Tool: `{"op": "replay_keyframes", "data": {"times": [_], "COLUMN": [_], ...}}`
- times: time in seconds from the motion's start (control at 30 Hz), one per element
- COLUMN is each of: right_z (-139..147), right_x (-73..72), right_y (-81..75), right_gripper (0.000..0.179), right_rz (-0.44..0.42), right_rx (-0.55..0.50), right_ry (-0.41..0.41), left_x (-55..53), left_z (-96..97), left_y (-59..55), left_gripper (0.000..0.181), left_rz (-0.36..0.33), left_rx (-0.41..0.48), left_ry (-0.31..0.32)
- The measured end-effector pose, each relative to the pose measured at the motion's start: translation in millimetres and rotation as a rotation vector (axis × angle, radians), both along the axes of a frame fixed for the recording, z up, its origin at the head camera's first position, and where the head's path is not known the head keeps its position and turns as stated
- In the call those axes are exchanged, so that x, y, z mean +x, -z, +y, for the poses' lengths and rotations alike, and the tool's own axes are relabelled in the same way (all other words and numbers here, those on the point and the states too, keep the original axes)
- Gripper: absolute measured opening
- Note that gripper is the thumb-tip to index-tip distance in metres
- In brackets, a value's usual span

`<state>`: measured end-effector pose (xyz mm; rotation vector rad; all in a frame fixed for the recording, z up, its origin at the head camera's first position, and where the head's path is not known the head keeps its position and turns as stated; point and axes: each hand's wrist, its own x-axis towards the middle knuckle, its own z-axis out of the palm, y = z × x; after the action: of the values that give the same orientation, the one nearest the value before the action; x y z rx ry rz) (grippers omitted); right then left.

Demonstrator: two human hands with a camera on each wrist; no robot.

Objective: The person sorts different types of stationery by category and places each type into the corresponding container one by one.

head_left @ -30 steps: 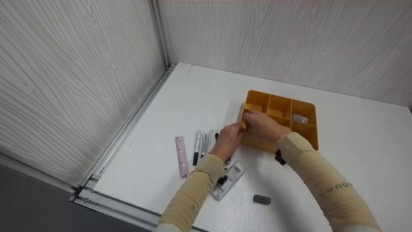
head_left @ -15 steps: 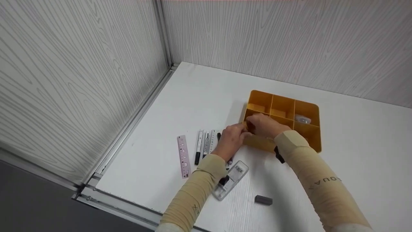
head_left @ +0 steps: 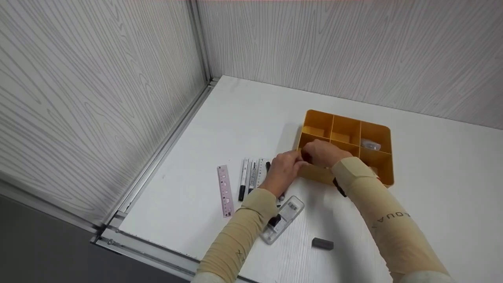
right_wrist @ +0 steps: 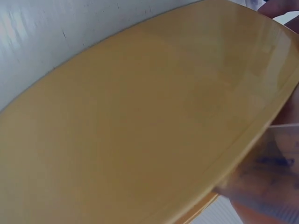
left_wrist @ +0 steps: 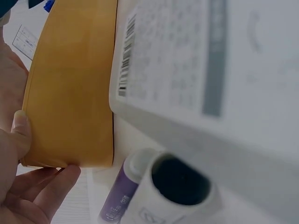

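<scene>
A yellow compartment box (head_left: 322,175) stands on the white table, and both hands are at its near left corner. My left hand (head_left: 283,171) grips that corner; in the left wrist view its thumb (left_wrist: 21,128) lies at the rim and its fingers (left_wrist: 58,191) against the outer wall. My right hand (head_left: 322,152) reaches down into the near left compartment, so its fingertips are hidden in the head view. Beside it in the right wrist view is a blurred clear plastic piece (right_wrist: 268,175) with blue marks; whether the hand holds it I cannot tell.
Left of the box lie a pink ruler (head_left: 225,191), several markers (head_left: 243,179) and a clear ruler (head_left: 261,171). A clear plastic case (head_left: 289,214) sits below my left wrist. Nearer is a dark grey block (head_left: 322,243). The far right compartment holds a small clear item (head_left: 370,144).
The yellow piece that showed between the hands a second ago is no longer visible there. My right hand has shifted slightly lower into the compartment; the left stays at the corner.
</scene>
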<state>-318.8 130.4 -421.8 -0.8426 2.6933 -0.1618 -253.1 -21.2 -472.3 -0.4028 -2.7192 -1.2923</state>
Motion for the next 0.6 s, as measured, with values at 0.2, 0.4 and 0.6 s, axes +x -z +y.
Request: {"op": "replay_keyframes", "data": {"times": [0.2, 0.4, 0.6], "right_z": [2.2, 2.7, 3.3], "right_x": [3.2, 4.7, 7.6], "right_y": [-2.3, -6.3, -11.0], "right_gripper": [0.015, 0.012, 0.012], "right_rz": [0.005, -0.048, 0.040], "right_rx": [0.039, 0.072, 0.051], "right_ry": [-0.018, 0.030, -0.054], "left_x": [-0.4, -2.0, -3.4], "left_z": [2.3, 4.3, 2.1], "left_y": [0.1, -0.2, 0.4], "left_gripper": [0.013, 0.012, 0.012], "left_rz": [-0.017, -0.046, -0.025], "left_rx": [0.000, 0.005, 0.009], "left_ry": [0.003, -0.006, -0.004]}}
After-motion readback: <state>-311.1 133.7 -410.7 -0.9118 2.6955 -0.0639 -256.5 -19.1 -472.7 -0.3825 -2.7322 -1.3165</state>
